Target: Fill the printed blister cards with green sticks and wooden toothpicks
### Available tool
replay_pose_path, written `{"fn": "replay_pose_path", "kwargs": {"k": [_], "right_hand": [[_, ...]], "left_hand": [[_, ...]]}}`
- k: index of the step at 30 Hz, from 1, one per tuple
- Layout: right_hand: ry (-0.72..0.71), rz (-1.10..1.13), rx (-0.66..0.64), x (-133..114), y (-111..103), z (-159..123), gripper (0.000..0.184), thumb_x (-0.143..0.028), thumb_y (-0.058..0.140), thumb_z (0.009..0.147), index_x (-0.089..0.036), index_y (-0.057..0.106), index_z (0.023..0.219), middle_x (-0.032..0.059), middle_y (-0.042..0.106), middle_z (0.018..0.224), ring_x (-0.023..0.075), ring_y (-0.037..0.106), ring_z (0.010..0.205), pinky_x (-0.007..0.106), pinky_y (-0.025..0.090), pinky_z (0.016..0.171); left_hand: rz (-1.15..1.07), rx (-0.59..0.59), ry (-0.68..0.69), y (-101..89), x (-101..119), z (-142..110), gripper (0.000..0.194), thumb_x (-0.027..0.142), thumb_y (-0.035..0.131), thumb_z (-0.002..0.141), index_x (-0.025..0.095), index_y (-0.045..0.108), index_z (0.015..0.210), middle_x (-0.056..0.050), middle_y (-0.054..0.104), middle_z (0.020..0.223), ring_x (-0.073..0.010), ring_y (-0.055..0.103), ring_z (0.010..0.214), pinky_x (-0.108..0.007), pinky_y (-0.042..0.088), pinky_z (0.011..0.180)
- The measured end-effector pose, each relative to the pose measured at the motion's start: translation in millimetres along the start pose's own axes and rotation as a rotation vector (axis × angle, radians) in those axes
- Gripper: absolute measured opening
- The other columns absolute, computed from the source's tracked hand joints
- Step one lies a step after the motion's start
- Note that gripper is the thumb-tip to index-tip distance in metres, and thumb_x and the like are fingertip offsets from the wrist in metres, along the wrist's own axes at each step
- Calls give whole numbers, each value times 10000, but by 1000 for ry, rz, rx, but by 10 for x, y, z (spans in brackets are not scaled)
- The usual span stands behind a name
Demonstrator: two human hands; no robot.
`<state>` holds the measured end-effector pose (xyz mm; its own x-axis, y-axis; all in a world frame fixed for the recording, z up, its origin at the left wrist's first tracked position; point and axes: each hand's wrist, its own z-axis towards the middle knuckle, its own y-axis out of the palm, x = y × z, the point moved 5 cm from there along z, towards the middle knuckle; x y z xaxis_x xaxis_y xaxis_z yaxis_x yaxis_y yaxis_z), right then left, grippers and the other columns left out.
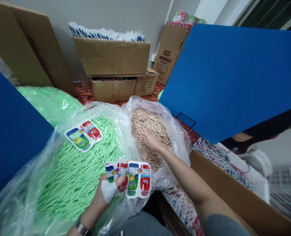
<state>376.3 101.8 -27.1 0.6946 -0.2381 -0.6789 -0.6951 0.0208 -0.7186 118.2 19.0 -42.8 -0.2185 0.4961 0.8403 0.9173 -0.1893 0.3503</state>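
My left hand (pixel 109 191), with a white patch around the base of the thumb, grips several flat printed packets (pixel 137 180) shaped like paired soda bottles, one green Sprite and one red Cola. My right hand (pixel 151 141) reaches into a clear plastic bag (pixel 177 131) full of thin brown sticks (pixel 157 124). Its fingers are bent together down among the sticks; how many they pinch is hidden. Left of it, another clear bag (pixel 25 196) holds thin green sticks (pixel 74 177). One more printed packet (pixel 83 135) lies flat on the green heap.
Blue panels stand at the left (pixel 10 131) and right (pixel 228 78). Behind the bags, a cardboard box (pixel 113 57) filled with upright packets rests on lower boxes (pixel 113 90). At right, a long open carton (pixel 224 183) and many packets (pixel 216 157) lie near a person's arm (pixel 242 137).
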Motion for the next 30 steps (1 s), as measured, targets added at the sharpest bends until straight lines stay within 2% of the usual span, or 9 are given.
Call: {"fn": "replay_pose_path", "kwargs": {"k": [4,6,8,10,13,16,19,26,30], "right_hand": [[-43,319,24,-178,-128,-269,382,-473,191,968,-215,444,1092,-27,514,700,132,580,660,269,513,628],[-71,723,37,-400,-141,-419,345,-532,334,928,-227,453,1034,-57,467,670,102,537,579,227,494,563],[-94,1188,19,-686,-114,-572,285,-478,555,850,-223,476,948,-69,464,664,84,527,562,210,490,556],[-161,1349,56,-984,-99,-721,238,-425,586,850,-224,468,894,-69,495,674,86,549,573,239,512,597],[-344,1309,148,-1352,-81,-911,155,-389,484,926,-237,456,926,-65,529,672,97,577,585,296,526,685],[-469,1226,208,-1539,-13,-1015,133,-371,417,961,-241,445,952,-62,533,694,94,594,603,345,514,787],[-511,1165,247,-1595,78,-1041,133,-366,392,970,-242,436,953,-64,514,699,100,609,635,377,491,856],[-545,874,321,-1590,238,-1078,140,-344,354,979,-237,439,946,-29,531,726,146,605,855,402,432,942],[-584,631,231,-1542,275,-1115,246,-416,385,956,-219,484,1064,66,622,967,207,536,1107,414,414,973]], "left_hand": [[81,-33,37,53,32,66,348,346,796,593,85,729,813,-108,745,762,-235,676,672,-339,551,661],[151,-30,79,80,60,90,306,347,786,599,93,714,752,-87,728,697,-211,654,612,-318,541,611],[229,-16,154,89,100,99,260,340,772,618,107,689,697,-59,703,646,-190,625,569,-294,521,564],[296,-25,248,87,140,95,224,326,749,658,124,677,723,-44,694,675,-183,617,601,-279,508,574],[395,-30,406,39,196,75,177,304,701,732,148,659,804,-35,671,755,-175,599,682,-268,492,631],[540,19,563,-32,261,41,160,281,673,770,159,594,702,-7,579,682,-143,524,636,-243,441,598],[648,45,679,-55,329,-3,206,249,663,784,168,530,648,12,511,647,-128,478,607,-233,396,576],[669,30,792,-31,469,-76,160,209,635,811,173,543,686,-4,539,696,-140,511,648,-250,410,620],[646,24,796,-78,497,-62,115,212,648,802,171,576,722,-12,574,718,-142,536,649,-253,423,618]]}}
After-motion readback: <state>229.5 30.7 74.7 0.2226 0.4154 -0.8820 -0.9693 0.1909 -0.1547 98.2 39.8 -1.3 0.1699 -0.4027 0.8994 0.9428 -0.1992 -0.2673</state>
